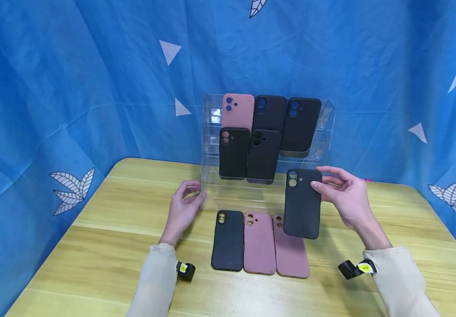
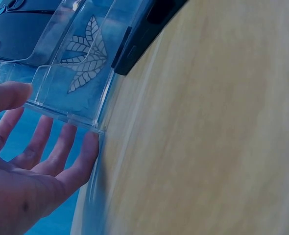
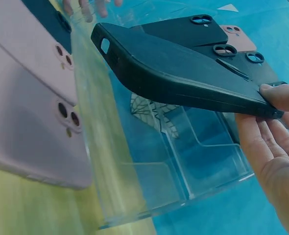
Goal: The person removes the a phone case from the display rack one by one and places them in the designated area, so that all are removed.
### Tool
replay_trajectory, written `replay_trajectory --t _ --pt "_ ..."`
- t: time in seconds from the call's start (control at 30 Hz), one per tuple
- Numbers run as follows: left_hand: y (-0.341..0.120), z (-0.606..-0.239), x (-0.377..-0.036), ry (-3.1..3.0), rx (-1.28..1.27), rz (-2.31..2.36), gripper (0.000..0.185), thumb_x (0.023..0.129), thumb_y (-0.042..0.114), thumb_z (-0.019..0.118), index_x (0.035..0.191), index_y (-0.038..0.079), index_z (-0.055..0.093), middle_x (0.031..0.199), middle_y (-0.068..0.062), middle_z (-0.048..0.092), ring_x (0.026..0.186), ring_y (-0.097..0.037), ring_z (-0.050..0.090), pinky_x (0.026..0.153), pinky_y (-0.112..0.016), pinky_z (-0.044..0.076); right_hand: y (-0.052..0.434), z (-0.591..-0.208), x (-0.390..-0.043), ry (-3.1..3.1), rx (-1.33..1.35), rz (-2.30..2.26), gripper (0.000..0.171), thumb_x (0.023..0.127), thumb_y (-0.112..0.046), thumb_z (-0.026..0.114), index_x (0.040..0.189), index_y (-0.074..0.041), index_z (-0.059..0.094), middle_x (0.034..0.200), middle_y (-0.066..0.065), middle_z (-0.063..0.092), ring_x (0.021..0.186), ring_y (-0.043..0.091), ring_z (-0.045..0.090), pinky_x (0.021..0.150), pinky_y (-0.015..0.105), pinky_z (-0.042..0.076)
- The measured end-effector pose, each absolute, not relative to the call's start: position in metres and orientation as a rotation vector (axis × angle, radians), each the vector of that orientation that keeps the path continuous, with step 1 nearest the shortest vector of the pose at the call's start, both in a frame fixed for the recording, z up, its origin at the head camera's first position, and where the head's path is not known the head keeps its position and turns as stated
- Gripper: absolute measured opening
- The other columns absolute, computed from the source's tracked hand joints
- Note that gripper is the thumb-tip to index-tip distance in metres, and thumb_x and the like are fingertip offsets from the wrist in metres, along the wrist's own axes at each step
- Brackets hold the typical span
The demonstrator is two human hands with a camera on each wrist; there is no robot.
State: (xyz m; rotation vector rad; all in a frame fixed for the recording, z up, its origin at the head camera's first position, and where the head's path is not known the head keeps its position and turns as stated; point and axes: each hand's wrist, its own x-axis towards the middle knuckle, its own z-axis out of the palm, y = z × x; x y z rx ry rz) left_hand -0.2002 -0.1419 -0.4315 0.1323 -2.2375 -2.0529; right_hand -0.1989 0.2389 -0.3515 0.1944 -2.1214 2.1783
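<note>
Here the right hand (image 1: 351,198) pinches a black case (image 1: 302,203) by its edge, raised before the rack (image 1: 327,119); the left hand (image 1: 184,207), fingers spread, rests against the rack's corner.

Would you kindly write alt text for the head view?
A right hand holds a black phone case before a clear display rack of five cases; the left hand touches the rack's corner, three cases lying on the wooden table.

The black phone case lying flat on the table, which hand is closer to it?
Left. The left hand rests just beside that black case, touching the clear display stand; the right hand is farther away, holding another black case.
</note>
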Motion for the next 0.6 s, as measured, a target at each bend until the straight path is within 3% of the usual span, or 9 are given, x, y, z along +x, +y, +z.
replay_trajectory --t 0.6 --pt "-0.142 -0.429 -0.199 -2.255 0.126 -2.043 0.035 0.096 0.01 0.068 0.13 0.011 0.059 0.134 -0.015 0.06 0.119 -0.037 0.066 0.085 -0.04 0.063 0.263 -0.376 -0.167 -2.212 0.206 2.157 0.039 0.088 0.008 0.073 0.119 -0.015 0.072 0.088 -0.007 0.077 0.078 0.006 0.077 0.062 0.026 0.063"
